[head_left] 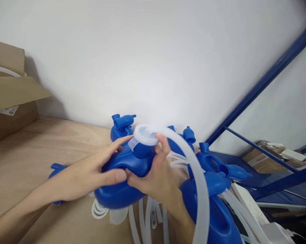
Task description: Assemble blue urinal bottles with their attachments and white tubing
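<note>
Both hands hold a blue plastic bottle above the table. My left hand grips its left side, thumb across the front and fingers behind the neck. On the right, my right hand has its thumb on the bottle's body and its fingers up at the neck. A translucent white cap sits on the bottle's mouth, with my right fingertips at its edge. From the cap a ribbed clear tube arches right and down past my right forearm.
Several blue bottles stand behind and at the right, including a large one. White rings, a translucent disc and tubes lie below. An open carton is at left; a power strip and blue rack are at right.
</note>
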The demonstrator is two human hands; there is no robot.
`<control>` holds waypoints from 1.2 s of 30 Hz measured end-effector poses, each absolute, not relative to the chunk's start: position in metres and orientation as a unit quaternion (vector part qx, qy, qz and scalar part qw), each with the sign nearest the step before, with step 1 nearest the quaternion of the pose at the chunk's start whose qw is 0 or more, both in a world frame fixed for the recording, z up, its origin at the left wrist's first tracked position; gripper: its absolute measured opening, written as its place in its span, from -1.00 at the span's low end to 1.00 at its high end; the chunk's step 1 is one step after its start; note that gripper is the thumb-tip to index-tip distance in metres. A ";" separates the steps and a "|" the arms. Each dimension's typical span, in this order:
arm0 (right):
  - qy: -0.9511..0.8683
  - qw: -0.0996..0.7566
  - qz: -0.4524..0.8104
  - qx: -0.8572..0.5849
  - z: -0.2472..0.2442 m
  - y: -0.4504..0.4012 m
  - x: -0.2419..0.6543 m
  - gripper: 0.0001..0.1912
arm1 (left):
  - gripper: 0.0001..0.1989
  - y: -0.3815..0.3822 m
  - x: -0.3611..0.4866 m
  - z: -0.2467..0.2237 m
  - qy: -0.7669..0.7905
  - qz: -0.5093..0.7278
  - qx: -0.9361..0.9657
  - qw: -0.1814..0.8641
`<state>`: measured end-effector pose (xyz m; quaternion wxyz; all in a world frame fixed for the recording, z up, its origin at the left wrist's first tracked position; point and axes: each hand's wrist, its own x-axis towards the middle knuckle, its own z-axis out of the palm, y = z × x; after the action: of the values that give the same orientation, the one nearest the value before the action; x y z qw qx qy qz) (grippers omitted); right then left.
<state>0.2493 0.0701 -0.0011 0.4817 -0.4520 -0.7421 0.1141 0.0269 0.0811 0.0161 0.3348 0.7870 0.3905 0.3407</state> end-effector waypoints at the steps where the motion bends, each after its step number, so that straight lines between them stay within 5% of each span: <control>1: -0.734 0.477 0.170 -0.453 0.010 0.063 0.254 0.17 | -0.19 0.076 0.028 0.015 0.389 0.333 0.793 0.331; 7: -0.711 0.469 0.300 -0.429 0.039 0.048 0.280 0.04 | -0.42 0.058 0.039 0.012 0.421 0.357 0.778 0.300; 13: -0.714 0.520 0.314 -0.348 0.031 0.058 0.293 -0.38 | -0.50 0.065 0.020 0.002 0.419 0.326 0.774 0.345; 20: -0.633 0.547 0.463 -0.293 0.027 0.059 0.270 -0.32 | -0.51 0.059 0.030 0.001 0.403 0.342 0.759 0.380; 31: -0.634 0.595 0.424 -0.256 0.030 0.054 0.277 -0.53 | -0.51 0.060 0.043 0.015 0.365 0.312 0.729 0.488; 36: -0.655 0.574 0.408 -0.273 0.033 0.057 0.285 -0.51 | -0.30 0.057 0.046 0.019 0.353 0.295 0.754 0.469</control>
<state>0.2853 0.0568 0.0334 0.5740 -0.2734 -0.6553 0.4079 0.0459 0.0570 0.0195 0.4689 0.7540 0.3529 0.2952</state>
